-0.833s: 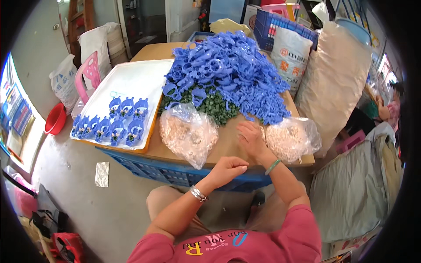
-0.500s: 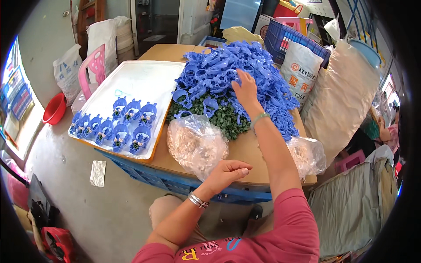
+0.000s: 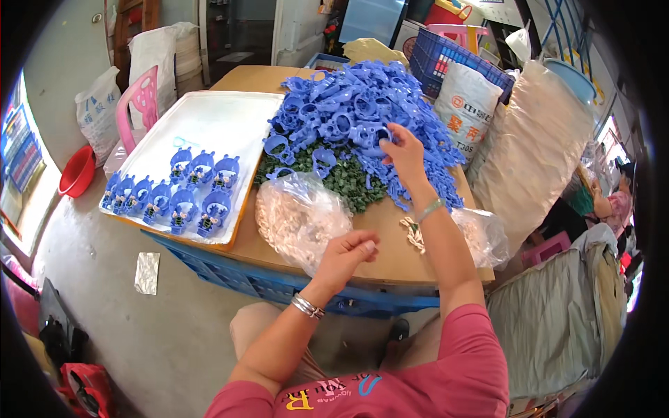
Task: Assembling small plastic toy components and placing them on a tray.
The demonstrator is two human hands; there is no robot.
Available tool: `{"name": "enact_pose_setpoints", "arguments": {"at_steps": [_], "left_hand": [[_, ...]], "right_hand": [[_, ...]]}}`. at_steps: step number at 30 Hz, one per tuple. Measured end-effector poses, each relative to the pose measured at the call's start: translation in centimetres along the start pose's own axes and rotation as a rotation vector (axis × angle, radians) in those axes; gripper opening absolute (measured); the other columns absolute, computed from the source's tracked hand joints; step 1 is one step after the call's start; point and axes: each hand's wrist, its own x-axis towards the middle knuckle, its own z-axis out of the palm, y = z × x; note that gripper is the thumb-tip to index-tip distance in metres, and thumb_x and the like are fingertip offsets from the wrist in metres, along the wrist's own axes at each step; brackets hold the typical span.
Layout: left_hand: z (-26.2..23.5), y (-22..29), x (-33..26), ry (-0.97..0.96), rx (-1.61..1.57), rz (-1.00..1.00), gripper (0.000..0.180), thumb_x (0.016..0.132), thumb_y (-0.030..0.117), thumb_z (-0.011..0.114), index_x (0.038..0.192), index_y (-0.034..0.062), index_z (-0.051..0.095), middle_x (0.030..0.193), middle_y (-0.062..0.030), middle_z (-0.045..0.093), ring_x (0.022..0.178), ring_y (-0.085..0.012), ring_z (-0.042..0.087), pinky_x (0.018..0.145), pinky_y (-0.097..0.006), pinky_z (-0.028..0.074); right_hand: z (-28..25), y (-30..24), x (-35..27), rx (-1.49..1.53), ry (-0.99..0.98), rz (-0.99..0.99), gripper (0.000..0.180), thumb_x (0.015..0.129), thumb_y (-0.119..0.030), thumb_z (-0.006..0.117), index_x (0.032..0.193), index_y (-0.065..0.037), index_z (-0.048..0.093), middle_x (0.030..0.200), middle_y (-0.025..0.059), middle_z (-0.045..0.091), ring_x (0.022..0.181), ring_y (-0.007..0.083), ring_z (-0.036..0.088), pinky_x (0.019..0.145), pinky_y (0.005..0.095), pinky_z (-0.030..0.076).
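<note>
Pick-up step: right hand (image 3: 403, 152) closing on a blue plastic frame (image 3: 376, 134) atop the far pile; left hand (image 3: 348, 252) pinched, contents indiscernible, beside clear bag (image 3: 300, 217). Next: lifting frame free.

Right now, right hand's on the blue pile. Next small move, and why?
Probably close the right hand on one piece of the blue plastic pile and lift it toward the left hand, which waits curled near the clear bag.
</note>
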Motion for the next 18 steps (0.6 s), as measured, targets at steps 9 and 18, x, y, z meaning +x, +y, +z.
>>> {"name": "enact_pose_setpoints", "arguments": {"at_steps": [9,18], "left_hand": [[2.4,-1.6,-1.4,-0.113,-0.310,-0.223,0.038,0.091,0.028,0.044,0.116,0.0007,0.044,0.095,-0.0154,0.059,0.079,-0.0266,0.062,0.071,-0.039,0.052],[3.4,-3.5,-1.2,-0.099,-0.678,-0.150,0.031,0.090,0.035,0.044,0.106,0.0080,0.048,0.104,-0.0046,0.056,0.094,-0.0171,0.054,0.082,-0.030,0.046]], "right_hand": [[-6.6,-2.7,-17.0,-0.490,0.023,-0.655,0.031,0.069,-0.008,0.065,0.097,0.000,0.054,0.089,0.0125,0.052,0.077,0.0284,0.051,0.064,0.0330,0.045],[-5.6,-3.5,-20.2,-0.492,-0.227,-0.932,0.029,0.067,-0.006,0.063,0.095,-0.003,0.057,0.095,0.0105,0.055,0.079,0.0271,0.055,0.069,0.0361,0.044]]}}
